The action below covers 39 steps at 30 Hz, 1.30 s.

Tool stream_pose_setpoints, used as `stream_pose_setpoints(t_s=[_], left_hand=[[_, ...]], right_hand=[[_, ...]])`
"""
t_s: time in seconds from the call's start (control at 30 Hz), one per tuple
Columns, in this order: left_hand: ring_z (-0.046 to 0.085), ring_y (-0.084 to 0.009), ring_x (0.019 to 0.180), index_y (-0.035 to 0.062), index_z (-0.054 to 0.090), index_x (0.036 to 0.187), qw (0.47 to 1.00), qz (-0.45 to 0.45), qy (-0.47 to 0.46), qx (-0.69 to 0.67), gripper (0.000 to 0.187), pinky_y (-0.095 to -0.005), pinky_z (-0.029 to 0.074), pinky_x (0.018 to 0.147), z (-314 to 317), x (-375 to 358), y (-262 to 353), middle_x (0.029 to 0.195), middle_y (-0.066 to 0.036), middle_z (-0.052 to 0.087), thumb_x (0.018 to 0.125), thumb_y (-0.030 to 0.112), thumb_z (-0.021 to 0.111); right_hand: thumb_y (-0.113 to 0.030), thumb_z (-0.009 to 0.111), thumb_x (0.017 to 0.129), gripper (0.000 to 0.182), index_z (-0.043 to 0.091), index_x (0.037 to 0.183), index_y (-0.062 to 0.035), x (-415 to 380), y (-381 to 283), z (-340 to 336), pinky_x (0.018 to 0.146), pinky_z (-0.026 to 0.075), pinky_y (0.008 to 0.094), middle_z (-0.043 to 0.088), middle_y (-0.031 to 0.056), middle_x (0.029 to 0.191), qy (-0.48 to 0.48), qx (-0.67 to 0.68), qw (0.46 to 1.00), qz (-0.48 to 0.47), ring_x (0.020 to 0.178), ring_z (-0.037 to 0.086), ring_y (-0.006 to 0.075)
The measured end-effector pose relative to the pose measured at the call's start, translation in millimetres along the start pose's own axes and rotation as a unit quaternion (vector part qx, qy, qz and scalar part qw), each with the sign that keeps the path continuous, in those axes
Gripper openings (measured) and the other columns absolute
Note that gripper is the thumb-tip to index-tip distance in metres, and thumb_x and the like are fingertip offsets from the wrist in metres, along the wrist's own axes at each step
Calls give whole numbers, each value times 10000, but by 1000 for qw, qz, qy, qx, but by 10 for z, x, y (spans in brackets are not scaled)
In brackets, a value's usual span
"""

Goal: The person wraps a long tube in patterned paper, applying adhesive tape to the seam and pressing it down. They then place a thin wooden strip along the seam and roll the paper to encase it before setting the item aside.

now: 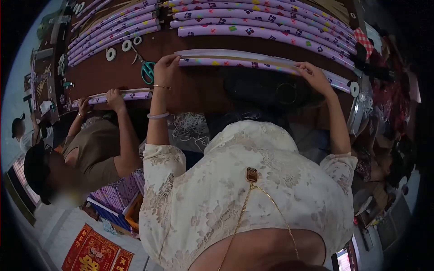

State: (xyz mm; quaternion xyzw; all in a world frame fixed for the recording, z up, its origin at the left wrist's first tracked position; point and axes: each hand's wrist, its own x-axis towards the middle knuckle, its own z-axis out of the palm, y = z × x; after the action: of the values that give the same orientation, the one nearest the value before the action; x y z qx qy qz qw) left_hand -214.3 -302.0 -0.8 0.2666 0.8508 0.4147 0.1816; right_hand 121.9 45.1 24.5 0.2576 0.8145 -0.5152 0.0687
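Note:
My left hand [166, 67] and my right hand [314, 74] both press on a long roll of purple patterned wrapping paper [244, 62] that lies across the brown table [199, 86]. The left hand grips it near its left end and the right hand further right, fingers curled over the roll. A white strip of the paper's back shows along the roll's top edge. My left wrist carries a thin bangle and a pale bracelet.
Several finished purple rolls [262, 20] lie stacked at the table's far side. Teal-handled scissors [147, 70] and tape rolls [110, 54] sit left of my left hand, another tape roll [354, 89] at the right. A co-worker's hands [115, 97] hold a second roll [131, 95].

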Motion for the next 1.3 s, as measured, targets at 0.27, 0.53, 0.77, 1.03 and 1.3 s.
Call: stream_pose_setpoints(t_s=[0.27,0.53,0.77,1.03,1.3], left_hand=[[613,-118,741,-14,612,941,991,-27,37,-122,243,-239,495,653,54,-92,51,839,-71,649,741,108,675],[618,-122,692,-11,579,884,986,-104,112,-63,331,-233,494,609,140,-156,172,797,-91,656,655,150,755],[629,-131,659,-4,570,854,971,-160,165,-60,369,-243,490,589,189,-91,226,745,-88,664,625,197,779],[631,-129,642,-10,568,841,966,-203,157,-20,412,-240,493,586,183,-5,223,731,-87,665,599,237,793],[638,-138,667,-11,578,842,971,-198,134,-6,420,-246,490,605,154,101,131,739,-78,669,588,248,791]], right_hand=[[-202,505,868,202,514,859,0,-14,136,38,704,416,259,543,74,1156,9,-7,1000,28,731,484,112],[-199,506,859,202,539,900,-4,-43,-148,40,806,405,276,568,83,1096,82,-43,992,83,891,542,164],[-212,518,856,227,543,941,-3,-17,30,60,801,406,264,567,83,1022,91,-58,993,46,896,542,183],[-234,531,842,223,555,904,-21,29,-151,84,718,424,319,541,116,865,98,-163,980,63,787,538,245],[-268,530,841,245,570,899,-33,36,-193,107,725,432,340,553,121,904,102,-182,975,81,826,554,264]])
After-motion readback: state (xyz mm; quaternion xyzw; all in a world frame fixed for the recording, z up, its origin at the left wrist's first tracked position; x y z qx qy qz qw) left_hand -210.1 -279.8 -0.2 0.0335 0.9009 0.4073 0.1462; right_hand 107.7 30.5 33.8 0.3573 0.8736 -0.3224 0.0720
